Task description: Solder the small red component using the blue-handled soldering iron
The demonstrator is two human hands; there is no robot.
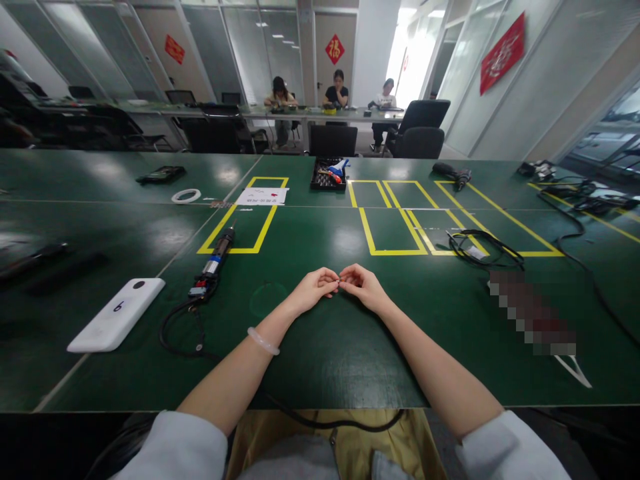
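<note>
Both my hands rest on the green table [350, 347] right in front of me, fingertips meeting. My left hand [314, 289] and my right hand [361, 285] pinch a very small dark part [339, 283] between their fingertips; it is too small to identify. A pale bracelet [263, 341] sits on my left wrist. An electric screwdriver [215, 260] with a black cable lies to the left of my hands, apart from them.
A white flat device [117, 313] lies at the near left. Yellow tape boxes [395, 217] mark the table. A black parts tray [329, 175] stands at the far middle, coiled black cables [480, 248] to the right. Three people sit at a far table.
</note>
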